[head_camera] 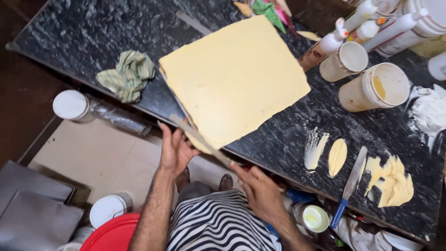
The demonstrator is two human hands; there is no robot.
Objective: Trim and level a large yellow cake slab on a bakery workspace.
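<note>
The yellow slab (234, 76), a flat square sheet with ragged edges, lies in the middle of the frame on the black speckled counter (83, 32), its lower corner hanging over the counter's near edge. We see our left hand (175, 151) spread open beneath that corner, palm up, fingers touching the slab's underside. Our right hand (260, 188) is clenched around the handle of a long knife (200, 139), whose blade lies along the slab's lower left edge. At the right of the frame stand two open tubs (374, 88), with squeeze bottles (325, 46) just above them. A striped green cloth (127, 76) sits crumpled left of the slab. Lower right, a blue-handled spatula (350, 186) rests on the counter between yellow smears (395, 179).
</note>
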